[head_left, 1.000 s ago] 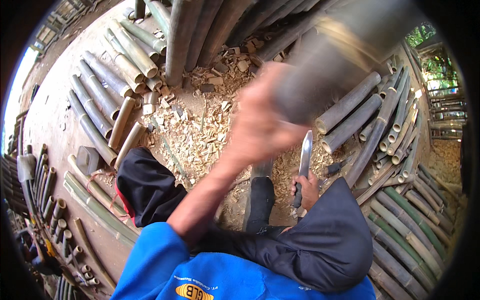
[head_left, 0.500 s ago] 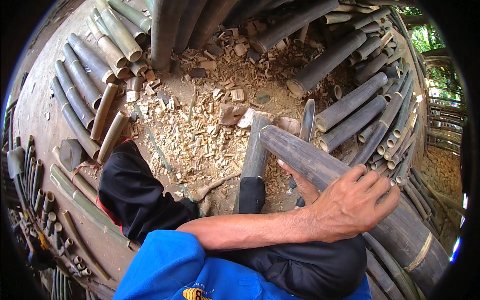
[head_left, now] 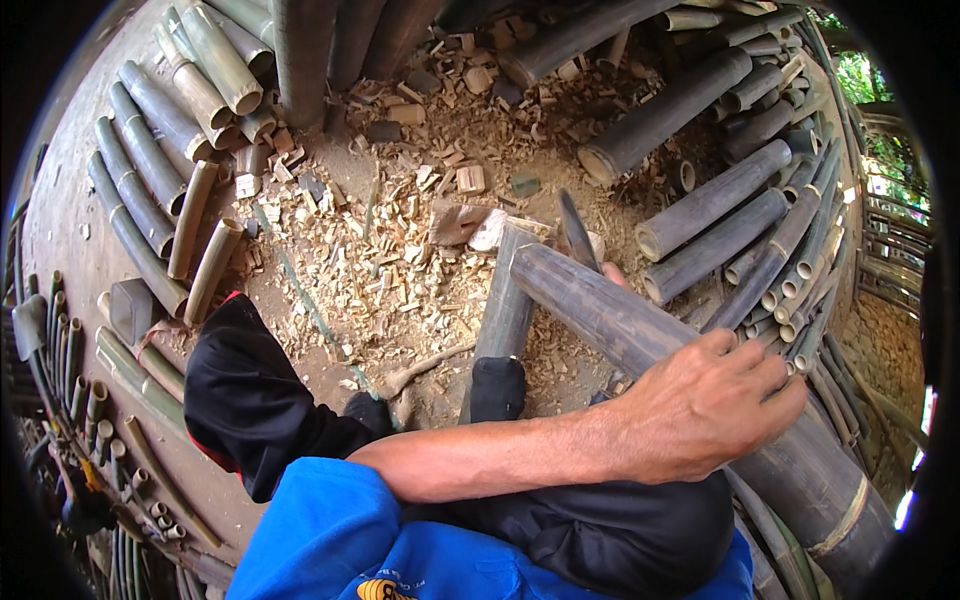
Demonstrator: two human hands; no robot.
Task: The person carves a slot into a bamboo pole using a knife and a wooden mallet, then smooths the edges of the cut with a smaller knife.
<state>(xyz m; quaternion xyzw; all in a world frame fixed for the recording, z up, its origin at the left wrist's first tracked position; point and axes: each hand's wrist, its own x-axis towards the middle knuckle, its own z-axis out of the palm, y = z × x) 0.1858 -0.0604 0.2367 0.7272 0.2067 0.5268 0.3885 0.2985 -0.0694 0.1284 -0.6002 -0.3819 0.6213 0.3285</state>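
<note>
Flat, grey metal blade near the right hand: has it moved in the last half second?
Yes. Against the round, grey bamboo post, the blade has shifted left, closer to it, and now leans leftward.

Flr (head_left: 62,215): chips (head_left: 390,245) thick abt 11 o'clk, bamboo (head_left: 163,110) lying at 10 & 2, thin pole (head_left: 166,482) at 8.

At the frame's lower edge, left of centre, the blue fabric shirt (head_left: 320,530) bears a yellow-and-black emblem (head_left: 374,591) with cut-off lettering and tiny white print (head_left: 408,584).

Bamboo pole (head_left: 605,312) — grey-brown (one pale ring (head_left: 843,518)); shirt (head_left: 430,550) — blue.
</note>
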